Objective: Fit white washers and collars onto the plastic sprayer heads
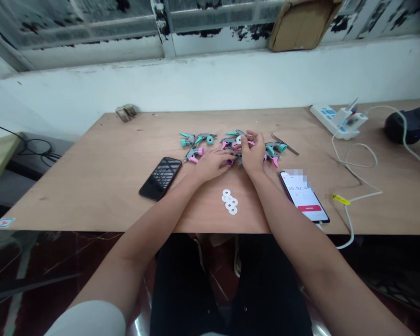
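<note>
Several grey spray-trigger heads (200,140) with teal and pink parts lie scattered at the middle of the wooden table (91,186). My right hand (252,153) is curled among them, its fingers pinched on one grey trigger head with a small white ring at its tip. My left hand (213,163) rests beside it, fingers closed toward the same piece, next to a pink-tipped trigger head (195,156). A small cluster of white washers (230,201) lies on the table just in front of my wrists.
A dark phone (160,178) lies left of my hands. A second phone (304,196) with a timer lies on the right, a white cable plugged in. Metal tweezers (284,143), a white power strip (339,120) and a black device (408,124) sit at the right.
</note>
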Motion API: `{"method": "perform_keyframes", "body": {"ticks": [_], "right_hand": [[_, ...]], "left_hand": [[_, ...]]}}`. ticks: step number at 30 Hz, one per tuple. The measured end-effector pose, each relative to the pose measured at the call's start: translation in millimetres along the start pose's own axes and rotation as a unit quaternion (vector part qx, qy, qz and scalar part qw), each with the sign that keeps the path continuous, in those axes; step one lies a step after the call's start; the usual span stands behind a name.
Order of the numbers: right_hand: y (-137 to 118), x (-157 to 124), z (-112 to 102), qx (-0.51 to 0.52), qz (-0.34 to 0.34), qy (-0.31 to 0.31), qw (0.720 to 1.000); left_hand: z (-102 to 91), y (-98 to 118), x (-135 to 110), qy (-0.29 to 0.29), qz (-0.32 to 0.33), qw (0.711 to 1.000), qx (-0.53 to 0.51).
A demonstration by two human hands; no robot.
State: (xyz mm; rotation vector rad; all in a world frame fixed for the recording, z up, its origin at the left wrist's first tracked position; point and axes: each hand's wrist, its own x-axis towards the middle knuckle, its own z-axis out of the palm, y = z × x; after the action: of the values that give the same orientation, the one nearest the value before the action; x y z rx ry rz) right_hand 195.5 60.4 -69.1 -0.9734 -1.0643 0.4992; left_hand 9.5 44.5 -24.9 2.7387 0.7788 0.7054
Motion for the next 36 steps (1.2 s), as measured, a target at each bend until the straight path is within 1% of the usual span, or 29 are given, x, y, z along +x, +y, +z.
{"method": "perform_keyframes", "body": {"ticks": [3, 8, 12, 16, 19, 22, 25, 27, 28, 30, 32, 33, 34, 36], "right_hand": [[0, -2, 3, 0.007, 0.004, 0.001, 1.000], [2, -2, 4, 0.019, 0.001, 0.001, 1.000], [-1, -3, 3, 0.026, -0.004, -0.004, 1.000], [-5, -4, 4, 0.031, -0.009, -0.020, 0.999], [-5, -5, 5, 0.031, -0.011, -0.022, 0.999], [-3, -6, 5, 0.028, -0.006, -0.022, 0.999], [-1, -4, 4, 0.029, -0.006, -0.030, 0.999], [-1, -1, 3, 0.036, -0.016, -0.033, 0.999], [-2, 1, 2, 0.038, -0.022, -0.029, 0.999], [-7, 4, 1, 0.042, -0.034, -0.007, 0.999], [-15, 4, 1, 0.046, -0.047, 0.016, 0.998], [-21, 2, 2, 0.049, -0.055, 0.021, 0.997], [-27, -1, 3, 0.051, -0.060, 0.019, 0.997], [-39, -10, 7, 0.052, -0.067, -0.002, 0.996]], "left_hand": [[-0.8, -1, -5, 0.016, -0.017, 1.000, 0.003], [-8.3, 4, -9, 0.004, -0.083, 0.996, 0.020], [-11.6, 4, -10, 0.008, -0.093, 0.995, 0.041], [-9.6, 4, -14, 0.014, -0.116, 0.992, 0.047], [-7.4, 5, -14, -0.011, -0.110, 0.994, 0.019], [-6.1, 5, -13, -0.007, -0.088, 0.996, -0.014], [-4.9, 4, -13, 0.025, -0.083, 0.996, -0.035], [-3.9, 3, -13, 0.062, -0.108, 0.990, -0.060], [-3.4, 1, -13, 0.094, -0.130, 0.984, -0.080], [-2.6, -1, -11, 0.174, -0.183, 0.959, -0.133], [-2.8, -2, -9, 0.238, -0.228, 0.923, -0.198], [-3.3, -1, -7, 0.254, -0.242, 0.908, -0.229], [-3.9, 0, -6, 0.257, -0.250, 0.897, -0.257], [-5.2, 4, -5, 0.247, -0.249, 0.888, -0.296]]}}
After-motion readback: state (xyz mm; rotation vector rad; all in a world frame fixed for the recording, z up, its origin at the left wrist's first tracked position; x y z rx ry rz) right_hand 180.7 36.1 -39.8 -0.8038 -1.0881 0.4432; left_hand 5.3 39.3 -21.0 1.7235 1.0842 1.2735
